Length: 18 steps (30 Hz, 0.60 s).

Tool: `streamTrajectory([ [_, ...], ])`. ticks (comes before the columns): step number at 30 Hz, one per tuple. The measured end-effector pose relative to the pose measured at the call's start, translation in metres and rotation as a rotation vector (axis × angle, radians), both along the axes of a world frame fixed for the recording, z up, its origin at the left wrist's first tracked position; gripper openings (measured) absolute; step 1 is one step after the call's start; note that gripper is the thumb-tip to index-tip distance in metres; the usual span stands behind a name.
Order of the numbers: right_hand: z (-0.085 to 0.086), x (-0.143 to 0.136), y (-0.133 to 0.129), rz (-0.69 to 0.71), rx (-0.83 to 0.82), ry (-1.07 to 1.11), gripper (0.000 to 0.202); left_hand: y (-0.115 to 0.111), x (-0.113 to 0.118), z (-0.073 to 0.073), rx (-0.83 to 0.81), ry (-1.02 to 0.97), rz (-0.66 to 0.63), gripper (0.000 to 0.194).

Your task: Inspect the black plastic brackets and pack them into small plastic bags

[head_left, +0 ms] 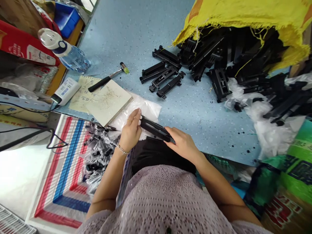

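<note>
Beyond both hands' grip on a black bracket [156, 129], loose brackets [164, 76] lie.

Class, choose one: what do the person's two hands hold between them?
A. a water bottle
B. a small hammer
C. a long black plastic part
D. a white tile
C: the left hand and right hand grip the ends of a long black plastic part.
</note>
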State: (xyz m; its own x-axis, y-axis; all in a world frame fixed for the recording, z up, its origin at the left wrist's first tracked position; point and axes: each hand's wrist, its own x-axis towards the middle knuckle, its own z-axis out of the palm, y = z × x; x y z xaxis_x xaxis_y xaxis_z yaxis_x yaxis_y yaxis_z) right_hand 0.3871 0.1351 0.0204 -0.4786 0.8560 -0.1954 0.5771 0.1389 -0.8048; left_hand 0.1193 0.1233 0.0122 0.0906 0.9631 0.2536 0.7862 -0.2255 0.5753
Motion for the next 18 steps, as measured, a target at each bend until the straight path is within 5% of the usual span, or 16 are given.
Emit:
streamTrajectory([
  [7,-0.021,-0.036,0.007,-0.233,-0.478,0.571,0.039,-0.024,0.045,0.006,0.098,-0.012,-0.407,0.085],
  [10,-0.022,-0.046,-0.008,-0.258,-0.309,0.527,0.047,-0.020,0.047,0.001,0.076,0.003,-0.431,0.078],
  [12,-0.020,-0.044,-0.015,-0.140,-0.251,0.501,0.059,-0.016,0.043,0.003,0.071,-0.009,-0.385,0.065],
  [15,-0.017,-0.036,-0.010,0.167,-0.291,0.591,0.053,-0.024,0.024,0.026,0.061,-0.167,-0.180,0.046],
  [18,-0.020,-0.036,0.007,0.265,-0.091,0.473,0.043,-0.062,-0.025,0.075,0.024,-0.339,-0.046,0.040],
])
